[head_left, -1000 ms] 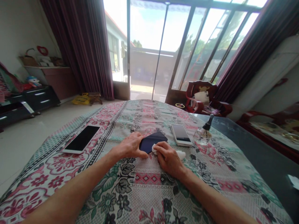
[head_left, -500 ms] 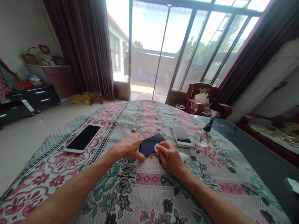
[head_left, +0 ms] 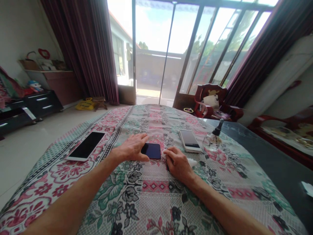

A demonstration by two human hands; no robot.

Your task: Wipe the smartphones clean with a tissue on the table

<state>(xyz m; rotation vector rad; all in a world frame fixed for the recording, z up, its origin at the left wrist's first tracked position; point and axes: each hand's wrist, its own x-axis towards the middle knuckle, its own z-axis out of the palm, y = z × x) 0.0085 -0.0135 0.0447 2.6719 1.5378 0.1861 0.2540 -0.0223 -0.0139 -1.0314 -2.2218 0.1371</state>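
Observation:
A dark-screened phone (head_left: 152,150) lies flat on the floral tablecloth (head_left: 151,195) in the middle. My left hand (head_left: 132,147) rests on its left part, fingers laid flat over it. My right hand (head_left: 176,162) is closed on a small white cloth (head_left: 191,161) just right of the phone's near corner, with a bit of cloth showing at its fingertips beside the phone.
A second phone with a black screen (head_left: 86,146) lies at the left of the table. A white-edged phone (head_left: 189,140) and a small clear spray bottle (head_left: 213,138) stand to the right. A dark glass table edge (head_left: 269,163) and red wooden chairs (head_left: 212,101) are beyond.
The dark phone was tilted up under my left hand with my right hand's cloth on its screen. Now it lies flat, with my left hand spread over it.

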